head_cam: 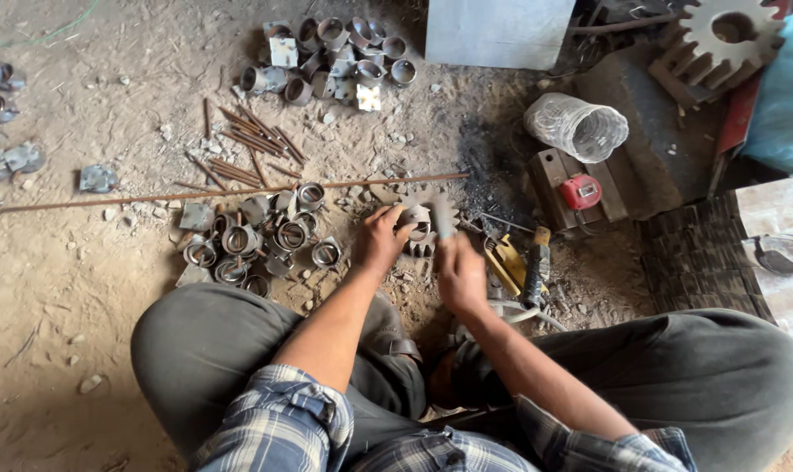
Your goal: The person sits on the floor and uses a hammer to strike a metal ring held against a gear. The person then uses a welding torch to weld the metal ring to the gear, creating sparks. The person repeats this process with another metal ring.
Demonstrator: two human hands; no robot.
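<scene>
Steel ring piece [416,220] on the dirt floor [73,288], pinned by left hand [381,238] fingers grasping it, steadying it; right hand [460,273] clenched around a blurred tool [443,218]

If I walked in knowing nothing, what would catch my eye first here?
Probably the two hands at the centre: the left hand grips a small metal ring piece on the dirt floor, the right hand blurred beside it. Left of them lies a heap of similar ring pieces, and a big toothed gear sits top right.
</scene>
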